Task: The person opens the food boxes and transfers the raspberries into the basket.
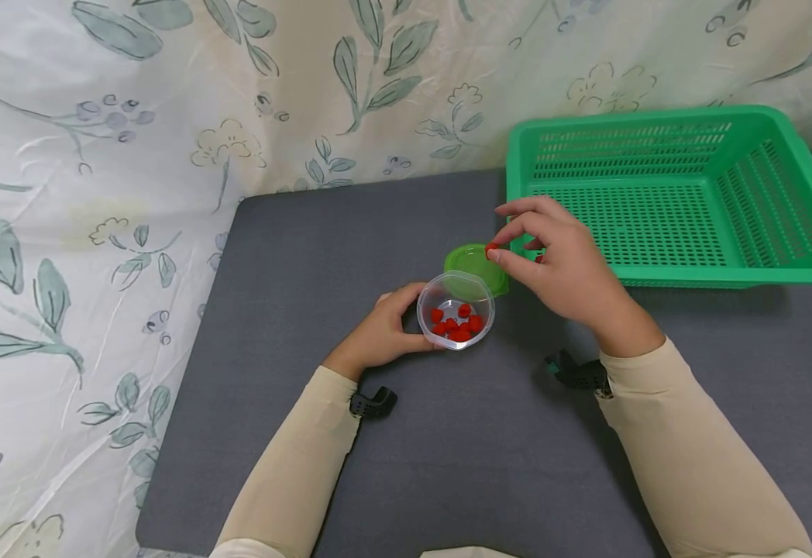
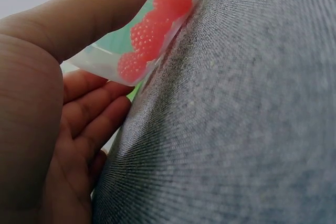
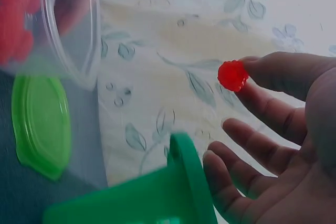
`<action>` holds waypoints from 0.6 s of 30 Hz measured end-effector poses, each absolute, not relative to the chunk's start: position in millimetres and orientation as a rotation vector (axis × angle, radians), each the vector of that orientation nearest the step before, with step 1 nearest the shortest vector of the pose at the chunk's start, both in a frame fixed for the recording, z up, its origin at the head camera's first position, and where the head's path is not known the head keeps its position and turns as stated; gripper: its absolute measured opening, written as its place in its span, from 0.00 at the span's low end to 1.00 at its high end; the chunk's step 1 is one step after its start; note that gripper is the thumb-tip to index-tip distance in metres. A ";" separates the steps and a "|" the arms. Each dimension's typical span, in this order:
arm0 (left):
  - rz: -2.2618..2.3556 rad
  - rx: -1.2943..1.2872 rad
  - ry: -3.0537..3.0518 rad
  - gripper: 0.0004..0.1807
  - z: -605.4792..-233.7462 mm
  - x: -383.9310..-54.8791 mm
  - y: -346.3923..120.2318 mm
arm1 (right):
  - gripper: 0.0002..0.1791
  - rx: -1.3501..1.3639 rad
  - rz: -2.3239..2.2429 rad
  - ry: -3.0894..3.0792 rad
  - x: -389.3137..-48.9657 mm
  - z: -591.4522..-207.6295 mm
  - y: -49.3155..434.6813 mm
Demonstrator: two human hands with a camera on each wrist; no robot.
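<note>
My left hand (image 1: 381,333) holds a small clear plastic tub (image 1: 429,302) on the grey tabletop, thumb on the near side and fingers around the far side. Several red raspberry-like berries (image 2: 149,34) lie at its bottom. Above and right of the tub is my right hand (image 1: 573,267), pinching one red berry (image 3: 232,75) between thumb and index finger, the other fingers loosely spread. A light green lid (image 1: 467,256) lies flat just behind the tub. Another bit of red shows beside the right fingers in the head view; I cannot tell whether it is a berry.
A green slotted plastic basket (image 1: 699,275) stands at the back right, close to the right hand. The dark grey table (image 1: 308,271) ends at the back and left against a leaf-patterned cloth (image 1: 225,101).
</note>
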State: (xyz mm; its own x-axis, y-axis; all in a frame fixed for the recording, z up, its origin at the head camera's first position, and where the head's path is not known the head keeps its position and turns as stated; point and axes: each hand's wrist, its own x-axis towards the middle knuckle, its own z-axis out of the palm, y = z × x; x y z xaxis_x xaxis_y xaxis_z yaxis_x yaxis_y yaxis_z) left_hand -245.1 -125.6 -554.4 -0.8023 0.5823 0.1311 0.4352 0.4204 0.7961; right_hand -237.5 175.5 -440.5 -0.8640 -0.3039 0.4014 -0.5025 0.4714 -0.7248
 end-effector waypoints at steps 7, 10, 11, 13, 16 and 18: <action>1.326 0.883 2.513 0.43 -555.7 -244.6 -124.7 | 0.06 0.494 1.359 -2.541 -243.7 -437.0 192.8; 1.321 0.875 2.517 0.44 -554.7 -244.0 -123.6 | 0.08 0.413 1.356 -2.569 -245.2 -437.6 198.0; 1.320 0.873 2.517 0.44 -554.7 -243.9 -123.3 | 0.08 0.390 1.352 -2.580 -246.2 -438.4 199.6; 1.319 0.872 2.516 0.44 -554.8 -243.6 -122.6 | 0.09 0.352 1.347 -2.597 -247.7 -440.0 202.5; 1.316 0.872 2.514 0.43 -554.7 -243.3 -122.4 | 0.11 0.314 1.328 -2.628 -249.9 -442.0 205.8; 1.315 0.873 2.513 0.44 -554.5 -243.3 -122.5 | 0.12 0.287 1.312 -2.649 -251.1 -443.0 207.3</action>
